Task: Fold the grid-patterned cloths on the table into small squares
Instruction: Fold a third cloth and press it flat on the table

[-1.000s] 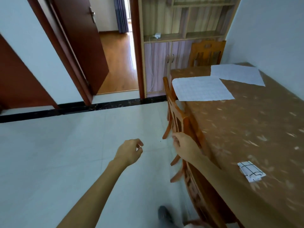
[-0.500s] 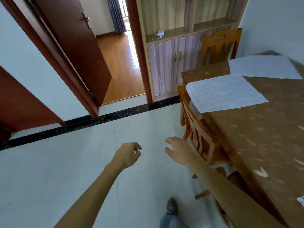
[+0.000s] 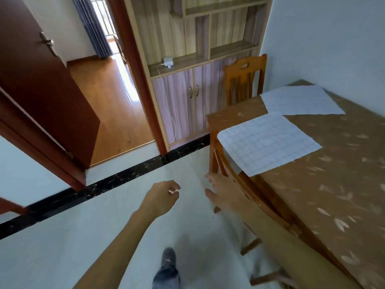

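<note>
Now that the right hand (image 3: 220, 190) has left the chair (image 3: 213, 157), its fingers spread, and the left hand (image 3: 160, 197) hangs loosely curled (both empty), the near cloth (image 3: 268, 142) and far cloth (image 3: 302, 101) lie unfolded on the table (image 3: 333, 184), closer, awaiting folding.

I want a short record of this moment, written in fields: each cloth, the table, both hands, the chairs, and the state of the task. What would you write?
near cloth: unfolded, flat, one corner hangs over the table edge
far cloth: unfolded, flat, at the table's far end
table: brown, leaf pattern
left hand: loosely curled, holds nothing, over the floor
right hand: fingers spread, holds nothing, beside the near chair
near chair: pushed in at the table's side
far chair: at the table's far end
task state: no folded cloth in view
</note>
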Tool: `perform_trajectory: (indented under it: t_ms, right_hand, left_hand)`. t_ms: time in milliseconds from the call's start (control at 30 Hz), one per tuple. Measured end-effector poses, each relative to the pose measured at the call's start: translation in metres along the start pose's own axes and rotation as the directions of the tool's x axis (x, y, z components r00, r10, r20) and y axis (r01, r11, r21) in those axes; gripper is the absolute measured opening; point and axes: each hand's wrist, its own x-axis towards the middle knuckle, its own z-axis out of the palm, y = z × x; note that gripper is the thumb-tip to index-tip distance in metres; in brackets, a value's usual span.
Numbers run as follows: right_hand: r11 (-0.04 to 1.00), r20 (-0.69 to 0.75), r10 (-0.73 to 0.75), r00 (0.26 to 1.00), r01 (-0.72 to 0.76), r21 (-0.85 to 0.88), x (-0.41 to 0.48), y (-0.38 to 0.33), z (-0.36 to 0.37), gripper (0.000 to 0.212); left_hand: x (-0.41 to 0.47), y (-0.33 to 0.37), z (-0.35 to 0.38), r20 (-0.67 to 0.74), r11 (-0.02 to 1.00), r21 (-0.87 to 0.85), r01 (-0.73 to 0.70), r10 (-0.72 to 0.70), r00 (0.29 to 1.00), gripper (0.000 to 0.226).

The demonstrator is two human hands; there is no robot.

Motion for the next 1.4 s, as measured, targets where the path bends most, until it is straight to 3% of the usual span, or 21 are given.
perform_trajectory:
  t_ms: [100,367,667,1000,1400]
  right_hand:
    - [0.999,-0.068,0.03,0.997,-0.032,-0.029,0.052,-0.01,0.0,0.05]
    - [0.966,-0.191,0.256,0.948,-0.241,0.094,0.14,-0.043,-0.026,0.045]
    - [0.888,-0.281,0.455,0.845,-0.407,0.213,0.185,-0.01,-0.051,0.035]
    - [0.757,-0.304,0.636,0.71,-0.495,0.426,0.223,0.114,-0.079,0.034]
    - [0.547,-0.22,0.823,0.523,-0.629,0.552,0.214,0.326,-0.126,0.035]
  left_hand:
    - [0.054,-0.015,-0.025,0.006,0.996,-0.024,-0.09,0.09,0.996,0.022]
    - [0.179,-0.035,-0.099,0.049,0.96,-0.085,-0.266,0.271,0.961,0.023]
    - [0.277,-0.011,-0.085,0.183,0.91,-0.223,-0.349,0.391,0.902,0.02]
    - [0.388,0.084,-0.023,0.337,0.86,-0.21,-0.465,0.511,0.791,0.016]
    - [0.5,0.279,0.12,0.584,0.785,-0.033,-0.619,0.518,0.625,0.023]
